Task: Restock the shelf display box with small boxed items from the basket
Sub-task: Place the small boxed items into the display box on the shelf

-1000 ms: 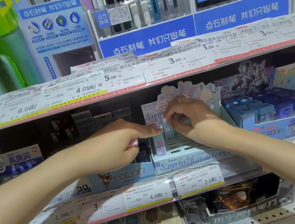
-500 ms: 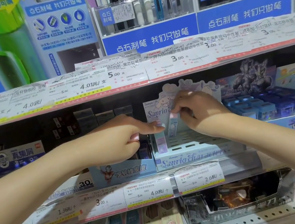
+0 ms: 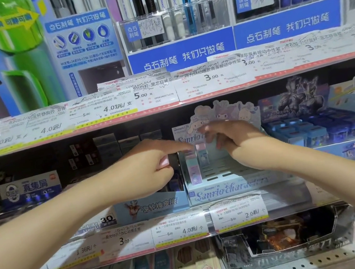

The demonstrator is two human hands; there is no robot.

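Releasing second small box [image 3: 202, 157] beside first in display box [image 3: 226, 191], frame centre | right hand [image 3: 235, 139] now loose, lifted off | left hand [image 3: 146, 167] curled, forefinger steadying | more slots unfilled.

Your open room is the right and middle of the Sanrio display box [image 3: 229, 190], where bare slots show. Two small boxes [image 3: 197, 166] stand at its left wall. The upper shelf's price-label strip [image 3: 165, 96] overhangs, and the blue knife box [image 3: 327, 131] crowds the right side.
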